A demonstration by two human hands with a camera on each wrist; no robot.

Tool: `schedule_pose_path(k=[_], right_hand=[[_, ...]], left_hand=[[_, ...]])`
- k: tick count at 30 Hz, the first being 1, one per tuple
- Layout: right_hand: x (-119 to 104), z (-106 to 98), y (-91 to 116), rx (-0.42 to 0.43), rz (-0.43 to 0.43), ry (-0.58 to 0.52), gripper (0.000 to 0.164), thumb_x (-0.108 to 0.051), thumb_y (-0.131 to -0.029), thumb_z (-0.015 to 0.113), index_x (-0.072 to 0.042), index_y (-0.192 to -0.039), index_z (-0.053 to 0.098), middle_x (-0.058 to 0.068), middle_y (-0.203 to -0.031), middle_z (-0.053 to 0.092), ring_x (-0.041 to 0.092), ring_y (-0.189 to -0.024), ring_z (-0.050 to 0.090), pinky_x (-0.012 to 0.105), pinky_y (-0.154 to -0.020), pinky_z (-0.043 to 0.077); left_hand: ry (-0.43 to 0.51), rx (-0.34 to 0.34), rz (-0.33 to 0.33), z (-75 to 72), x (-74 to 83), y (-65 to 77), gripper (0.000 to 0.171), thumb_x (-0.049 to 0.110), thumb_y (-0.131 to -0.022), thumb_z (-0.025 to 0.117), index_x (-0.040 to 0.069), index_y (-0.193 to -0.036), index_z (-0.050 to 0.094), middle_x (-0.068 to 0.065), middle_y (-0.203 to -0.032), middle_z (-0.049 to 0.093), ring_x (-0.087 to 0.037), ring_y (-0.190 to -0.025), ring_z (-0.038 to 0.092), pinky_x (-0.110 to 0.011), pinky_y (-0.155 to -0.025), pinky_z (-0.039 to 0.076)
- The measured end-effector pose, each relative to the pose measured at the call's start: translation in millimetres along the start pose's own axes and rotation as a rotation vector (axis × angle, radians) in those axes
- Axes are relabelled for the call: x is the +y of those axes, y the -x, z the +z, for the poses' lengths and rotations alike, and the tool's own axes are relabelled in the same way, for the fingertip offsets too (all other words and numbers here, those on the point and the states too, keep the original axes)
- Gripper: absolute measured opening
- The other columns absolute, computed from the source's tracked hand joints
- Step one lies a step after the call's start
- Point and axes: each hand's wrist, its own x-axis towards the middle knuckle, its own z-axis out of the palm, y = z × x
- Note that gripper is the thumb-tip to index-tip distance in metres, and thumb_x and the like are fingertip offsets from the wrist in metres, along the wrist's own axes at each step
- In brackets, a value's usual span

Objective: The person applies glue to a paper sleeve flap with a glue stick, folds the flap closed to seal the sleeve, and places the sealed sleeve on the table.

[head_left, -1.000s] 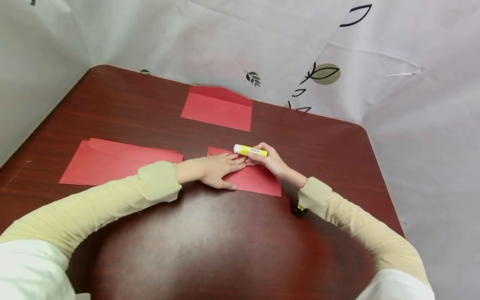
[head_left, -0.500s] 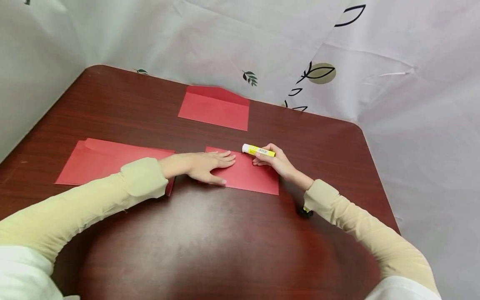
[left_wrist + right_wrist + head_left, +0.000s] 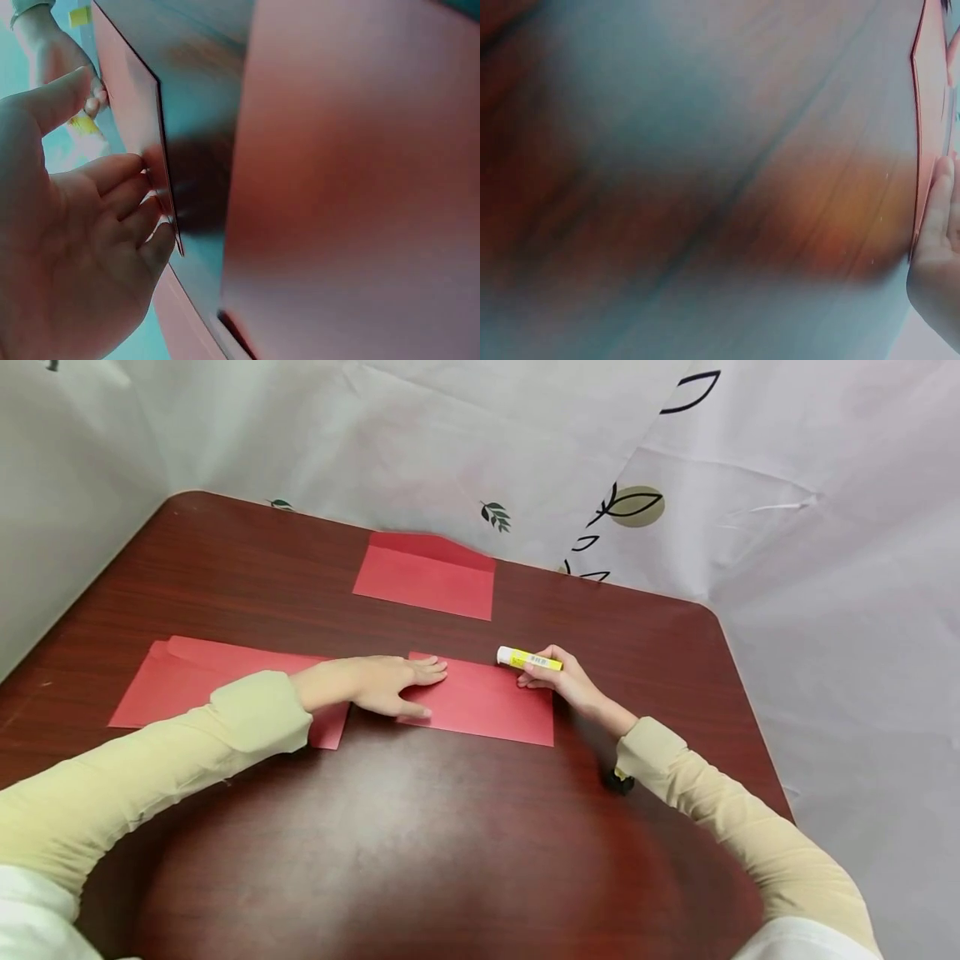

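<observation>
A red envelope (image 3: pixel 487 700) lies in front of me on the table, its flap side down or folded flat. My left hand (image 3: pixel 393 683) rests over its left end with the fingers fairly straight and the thumb spread; the left wrist view shows the palm (image 3: pixel 90 240) and fingertips right at the envelope's edge (image 3: pixel 131 82). My right hand (image 3: pixel 566 681) grips a yellow glue stick (image 3: pixel 536 660) with a white end, held sideways above the envelope's upper right corner. In the right wrist view only part of that hand (image 3: pixel 934 262) shows, beside the envelope's edge.
Several red envelopes (image 3: pixel 202 672) overlap at the left, partly under my left forearm. Another red envelope (image 3: pixel 427 581) with its flap raised lies at the table's back edge. A small black object (image 3: pixel 619 782) sits by my right cuff. Pale patterned sheeting (image 3: pixel 420 443) hangs behind the table.
My left hand has slid leftward across the envelope, away from my right hand. My right hand, still holding the glue stick, has moved slightly right. The view has shifted a little.
</observation>
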Motion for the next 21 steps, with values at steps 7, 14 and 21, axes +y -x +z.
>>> schedule_pose_path(k=[7, 14, 21], right_hand=[[-1.7, -1.6, 0.1, -0.001, 0.007, 0.017, 0.009, -0.006, -0.096, 0.053, -0.006, -0.099, 0.045, -0.004, -0.078, 0.071, 0.007, -0.075, 0.069, 0.021, -0.077, 0.056], [-0.9, -3.1, 1.3, -0.003, 0.0, 0.035, 0.009, -0.006, -0.096, 0.053, -0.004, -0.099, 0.045, -0.004, -0.079, 0.07, 0.006, -0.074, 0.07, 0.021, -0.076, 0.056], [0.2, -4.3, -0.1, -0.011, 0.011, 0.029, 0.009, -0.006, -0.096, 0.053, -0.005, -0.099, 0.045, -0.004, -0.079, 0.07, 0.006, -0.074, 0.069, 0.02, -0.077, 0.056]], left_hand=[[-0.008, 0.01, -0.045, -2.8, -8.4, 10.9, 0.073, 0.047, -0.095, 0.053, 0.009, -0.151, 0.028, -0.01, -0.16, 0.02, -0.028, -0.149, 0.015, -0.048, -0.12, 0.014], [-0.007, 0.022, -0.05, -2.6, -10.3, 15.2, 0.071, 0.046, -0.095, 0.053, 0.009, -0.151, 0.029, -0.011, -0.16, 0.021, -0.027, -0.149, 0.016, -0.05, -0.121, 0.012], [0.013, 0.017, -0.042, -3.3, -10.7, 16.2, 0.069, 0.037, -0.094, 0.057, 0.009, -0.151, 0.029, -0.011, -0.16, 0.02, -0.028, -0.149, 0.016, -0.049, -0.121, 0.012]])
